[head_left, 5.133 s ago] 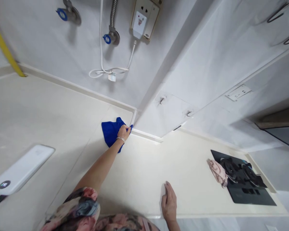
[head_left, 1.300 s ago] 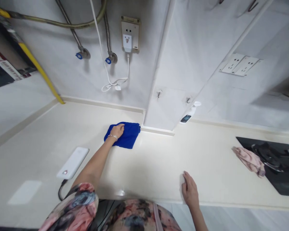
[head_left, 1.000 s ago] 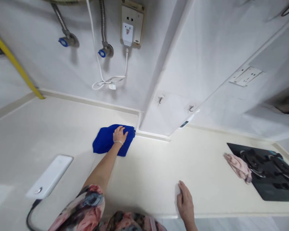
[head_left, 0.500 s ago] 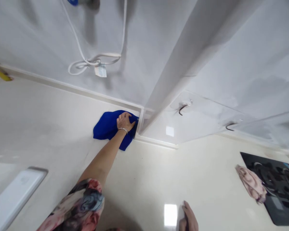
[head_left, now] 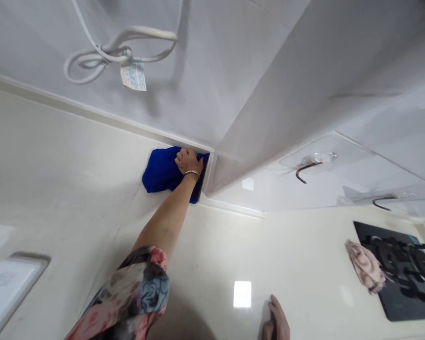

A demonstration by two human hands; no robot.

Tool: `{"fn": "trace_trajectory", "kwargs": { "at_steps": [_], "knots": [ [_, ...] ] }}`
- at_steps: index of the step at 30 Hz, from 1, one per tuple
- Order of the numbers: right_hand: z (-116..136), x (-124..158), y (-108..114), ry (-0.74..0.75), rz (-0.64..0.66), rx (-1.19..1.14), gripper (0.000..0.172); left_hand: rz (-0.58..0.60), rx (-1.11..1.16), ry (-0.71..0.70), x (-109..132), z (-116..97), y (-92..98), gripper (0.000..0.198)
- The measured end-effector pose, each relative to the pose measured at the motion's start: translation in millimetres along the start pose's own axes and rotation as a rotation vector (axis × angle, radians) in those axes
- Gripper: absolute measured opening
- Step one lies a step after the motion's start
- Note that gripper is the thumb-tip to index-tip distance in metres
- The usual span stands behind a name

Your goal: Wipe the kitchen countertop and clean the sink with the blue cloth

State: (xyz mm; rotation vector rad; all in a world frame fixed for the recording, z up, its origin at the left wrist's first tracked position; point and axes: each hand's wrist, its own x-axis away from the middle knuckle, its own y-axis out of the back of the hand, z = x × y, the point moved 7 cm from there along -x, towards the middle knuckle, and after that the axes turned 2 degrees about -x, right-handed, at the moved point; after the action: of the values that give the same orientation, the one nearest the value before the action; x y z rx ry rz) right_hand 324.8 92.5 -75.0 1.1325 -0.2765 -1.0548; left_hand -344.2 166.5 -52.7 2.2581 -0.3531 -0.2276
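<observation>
Right hand (head_left: 282, 326) is at the worktop (head_left: 226, 255), thumb apart from fingers, no object visible. Left hand (head_left: 189, 163), the one touching blue cloth (head_left: 161, 171), has fingers bent; clamping indeterminable. Cloth extends lengthwise leftward from the corner upstand (head_left: 206, 182).

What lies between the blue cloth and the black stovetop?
Head view: after the blue cloth, a jutting wall's foot, pale countertop, then a pink cloth at the edge of the black stovetop.
</observation>
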Motion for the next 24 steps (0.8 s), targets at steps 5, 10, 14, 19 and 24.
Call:
{"fn": "trace_trajectory", "kwargs": {
  "at_steps": [5,10,14,19,24],
  "knots": [
    [1,-3,1,0.074,0.004,0.035,0.039,0.08,-0.051,-0.029,2,-1,8.2,0.03],
    [1,-4,-1,0.087,-0.018,0.0,0.04,0.137,-0.048,-0.061,25,6,34.8,0.022],
    [-4,-3,-4,0.043,-0.013,-0.024,0.044,0.149,-0.071,-0.111,63,21,52.9,0.023],
    [-10,-1,-9,0.011,-0.012,-0.04,0.046,0.157,-0.104,-0.208,113,36,64.7,0.039],
    [-10,1,-9,0.018,-0.03,-0.055,0.043,0.183,-0.128,-0.342,138,45,62.0,0.054]
  ]
}}
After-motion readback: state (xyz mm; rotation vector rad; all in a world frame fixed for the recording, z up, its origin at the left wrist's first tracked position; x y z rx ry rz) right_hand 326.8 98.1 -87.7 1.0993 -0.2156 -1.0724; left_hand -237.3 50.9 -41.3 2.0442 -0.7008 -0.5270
